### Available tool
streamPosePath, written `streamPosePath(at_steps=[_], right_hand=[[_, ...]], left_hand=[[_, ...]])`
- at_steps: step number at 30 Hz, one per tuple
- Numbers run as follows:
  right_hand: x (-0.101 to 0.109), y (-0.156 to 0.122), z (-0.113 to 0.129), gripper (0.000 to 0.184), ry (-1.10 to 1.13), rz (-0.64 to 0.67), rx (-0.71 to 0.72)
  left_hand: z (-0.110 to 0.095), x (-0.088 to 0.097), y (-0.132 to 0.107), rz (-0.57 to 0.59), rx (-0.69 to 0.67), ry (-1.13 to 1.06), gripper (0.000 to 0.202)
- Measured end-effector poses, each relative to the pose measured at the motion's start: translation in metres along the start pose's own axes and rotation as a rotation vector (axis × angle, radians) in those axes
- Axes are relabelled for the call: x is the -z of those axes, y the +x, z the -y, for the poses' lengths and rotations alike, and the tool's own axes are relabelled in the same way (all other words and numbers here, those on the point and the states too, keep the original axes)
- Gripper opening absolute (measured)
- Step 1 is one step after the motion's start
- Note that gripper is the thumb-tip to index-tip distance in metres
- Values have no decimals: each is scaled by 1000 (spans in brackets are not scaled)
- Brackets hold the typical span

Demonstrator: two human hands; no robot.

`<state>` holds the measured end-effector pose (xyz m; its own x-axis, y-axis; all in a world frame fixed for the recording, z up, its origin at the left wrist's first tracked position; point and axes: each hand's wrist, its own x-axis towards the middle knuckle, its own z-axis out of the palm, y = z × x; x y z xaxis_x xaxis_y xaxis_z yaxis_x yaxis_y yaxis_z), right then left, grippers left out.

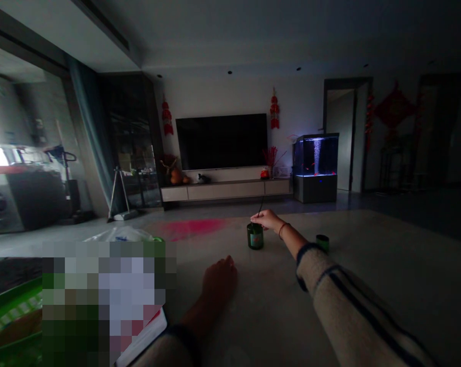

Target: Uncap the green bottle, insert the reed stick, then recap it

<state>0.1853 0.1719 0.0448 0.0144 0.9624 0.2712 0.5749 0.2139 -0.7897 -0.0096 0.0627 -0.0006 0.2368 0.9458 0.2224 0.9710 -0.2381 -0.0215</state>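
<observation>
My right hand [267, 219] pinches a thin dark stick [260, 205] over the mouth of a dark green glass jar [255, 237]. The stick slants upward out of the fingers; its lower end is hidden by the hand and jar. A paler label is on the jar's front, too dark to read. My left hand [220, 278] rests on the table [276, 290] left of the jar and apart from it, its fingers curled in, with nothing visible in them. A second green cup-like container [323, 241] stands to the right, partly behind my right sleeve.
On the left lie a green basket [14, 300], a clear plastic bag [119, 234] and a white-edged flat item [148, 334], partly pixelated. Beyond the table stand a low TV cabinet [226, 191] and a lit fish tank [315, 155]. The room is dim.
</observation>
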Motion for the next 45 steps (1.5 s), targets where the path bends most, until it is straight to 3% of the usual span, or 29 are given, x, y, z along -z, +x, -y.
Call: streamPosePath(at_steps=[13, 18, 24, 27, 31, 34, 36, 38, 42, 45], right_hand=[[7, 12, -6, 10, 194, -86, 167], [30, 9, 2, 14, 318, -180, 206], [75, -3, 16, 13, 410, -244, 245], [98, -20, 21, 14, 375, -104, 240], [118, -45, 19, 18, 281, 296, 123], [120, -54, 6, 23, 230, 542, 0], [113, -51, -8, 24, 230, 638, -63], [99, -45, -22, 23, 226, 643, -123], [71, -31, -43, 21, 34, 504, -222], [68, -26, -51, 25, -135, 534, -279]], left_hand=[[0, 0, 0, -8, 15, -24, 26], [-1, 1, 0, 14, 22, -1, 28], [-1, 1, 0, -28, 8, -13, 28], [-1, 1, 0, 0, 8, -12, 28], [1, -1, 2, 3, 3, -9, 28], [2, -3, 2, -28, -9, -26, 27], [1, -2, 1, -31, 1, -41, 26], [0, -1, 1, -20, 20, -42, 26], [0, -1, 0, -31, 10, -30, 27], [1, -2, 0, -50, -4, -39, 27]])
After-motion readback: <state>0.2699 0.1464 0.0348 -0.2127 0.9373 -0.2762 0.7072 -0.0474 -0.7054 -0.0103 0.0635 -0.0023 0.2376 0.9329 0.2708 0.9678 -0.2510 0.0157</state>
